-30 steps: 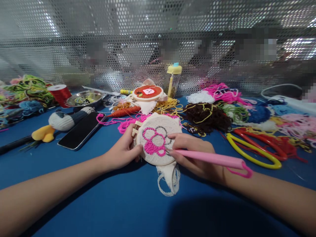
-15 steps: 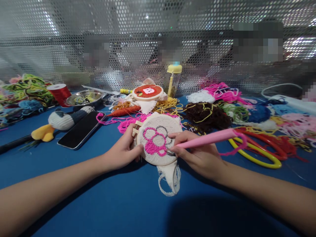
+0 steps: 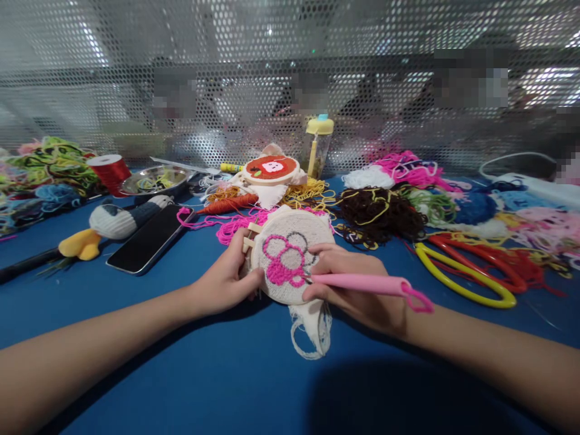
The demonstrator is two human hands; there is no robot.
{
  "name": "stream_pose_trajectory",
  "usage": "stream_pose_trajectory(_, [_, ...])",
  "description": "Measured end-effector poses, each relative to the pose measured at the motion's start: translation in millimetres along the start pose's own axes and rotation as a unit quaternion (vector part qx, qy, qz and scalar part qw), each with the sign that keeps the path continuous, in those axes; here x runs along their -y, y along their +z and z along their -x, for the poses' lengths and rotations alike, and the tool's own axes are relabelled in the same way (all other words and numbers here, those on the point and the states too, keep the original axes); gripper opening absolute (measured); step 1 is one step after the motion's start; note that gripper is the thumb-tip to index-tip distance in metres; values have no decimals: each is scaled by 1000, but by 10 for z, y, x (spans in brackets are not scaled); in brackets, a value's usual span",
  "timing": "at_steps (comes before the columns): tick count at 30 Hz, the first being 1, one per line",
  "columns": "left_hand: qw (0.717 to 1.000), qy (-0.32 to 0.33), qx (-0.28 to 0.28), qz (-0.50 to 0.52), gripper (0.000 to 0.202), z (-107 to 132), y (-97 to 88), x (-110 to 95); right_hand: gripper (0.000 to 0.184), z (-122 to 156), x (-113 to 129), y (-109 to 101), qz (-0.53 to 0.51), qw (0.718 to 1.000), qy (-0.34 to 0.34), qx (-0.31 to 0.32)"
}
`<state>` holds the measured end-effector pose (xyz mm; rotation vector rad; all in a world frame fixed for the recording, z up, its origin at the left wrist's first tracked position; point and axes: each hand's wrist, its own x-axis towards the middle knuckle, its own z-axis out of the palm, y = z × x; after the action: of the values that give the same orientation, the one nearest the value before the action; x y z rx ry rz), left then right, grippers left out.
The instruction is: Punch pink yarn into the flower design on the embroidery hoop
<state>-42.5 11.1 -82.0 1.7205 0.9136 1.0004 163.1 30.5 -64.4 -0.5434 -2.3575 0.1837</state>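
My left hand [image 3: 231, 272] grips the left edge of a round embroidery hoop [image 3: 326, 226], its thumb on the front and its fingers behind. Pale cloth is stretched in the hoop, with a flower [image 3: 281, 270] partly worked in pink loops and partly drawn in dark outline. Frayed cloth [image 3: 312, 323] hangs from the lower edge. My right hand [image 3: 357, 284] is closed around a pink punch needle [image 3: 362, 283], whose tip meets the cloth at the flower's lower right. Pink yarn [image 3: 419, 299] loops out of its back end.
Behind the hoop lie a second hoop with a red design [image 3: 272, 168], orange yarn [image 3: 229, 204] and a yellow-lidded bottle [image 3: 319, 145]. A phone [image 3: 147, 241] is on the left. Brown yarn [image 3: 383, 211] and yellow and red handles [image 3: 462, 275] sit on the right. A perforated metal screen [image 3: 254, 90] stands behind.
The punch needle's back end has swung down and toward me, and its yarn loop has dropped with it. My right hand has turned slightly. The hoop and left hand stay nearly still.
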Motion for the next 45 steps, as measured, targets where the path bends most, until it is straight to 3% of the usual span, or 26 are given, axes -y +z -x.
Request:
stream_pose_trajectory(8, [1000, -7, 0, 13, 32, -6, 6, 11, 9, -183, 150, -236, -29, 982, 124, 142])
stream_pose_trajectory(12, [1000, -10, 1, 16, 34, -13, 6, 6, 9, -193, 146, -297, 0, 981, 99, 165])
stream_pose_trajectory(15, [1000, -4, 5, 7, 33, -12, 5, 6, 17, -155, 64, -236, 41, 982, 23, 183])
stream_pose_trajectory(19, [999, 17, -4, -27, 36, 3, -6, 30, 21, -88, -64, -96, 96, 978, -71, 169])
stream_pose_trajectory(25, [995, 65, -25, -76, 44, 29, -26, 11, 18, -55, -94, -40, 158, 974, -146, 77])
stream_pose_trajectory(31, [994, -20, -81, 73, 23, -43, -96, -93, 18, -69, -64, -66, 265, 936, -227, 55])
stream_pose_trajectory(35, [977, -103, -131, 136, 24, -118, -137, -118, 15, -49, -106, -37, 290, 916, -269, 64])
stream_pose_trajectory(38, [987, -97, -110, 73, 28, -132, -148, -103, 17, -34, -135, -15, 271, 923, -265, 61])
stream_pose_trajectory(45, [988, 14, -62, -139, 39, -53, -173, -120, 20, -37, -125, 20, 191, 956, -221, 26])
